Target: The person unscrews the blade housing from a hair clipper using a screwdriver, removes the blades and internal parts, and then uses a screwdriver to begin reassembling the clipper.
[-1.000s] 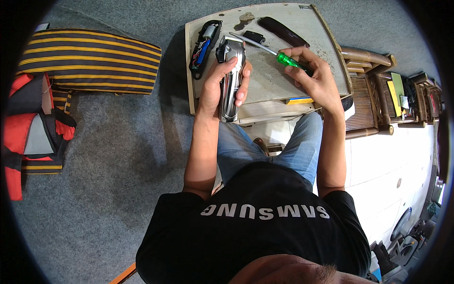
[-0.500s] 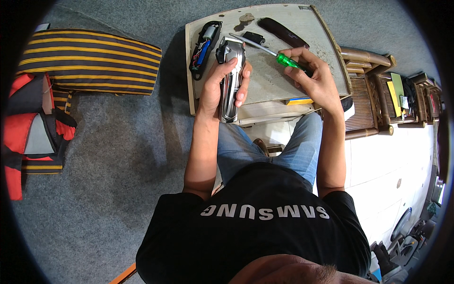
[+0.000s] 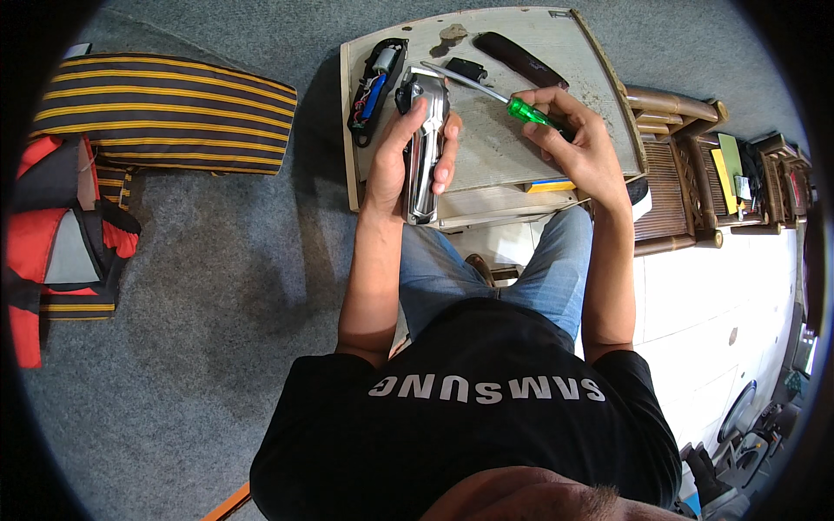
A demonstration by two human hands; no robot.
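Note:
A silver hair clipper [image 3: 425, 165] stands upright in my left hand [image 3: 393, 163], its blade end pointing away from me. The thumb of that hand lies on the clipper's upper body, with the fingers wrapped round its right side. My right hand [image 3: 580, 143] grips a screwdriver [image 3: 526, 110] by its green handle. Its metal shaft slants up and left, the tip close to the clipper's head; whether they touch, I cannot tell. Left of the clipper lies an opened black clipper housing [image 3: 378, 91] with a blue part and wires showing inside.
Both hands are over a small worn table [image 3: 486, 165]. On it lie a small black piece [image 3: 466, 69] and a long dark cover [image 3: 521, 59]. A striped cushion [image 3: 165, 113] and red-and-black cloth [image 3: 52, 234] are at left. Bamboo furniture [image 3: 669, 187] stands at right.
My left thumb has shifted slightly up along the clipper's body. The screwdriver and my right hand look unmoved.

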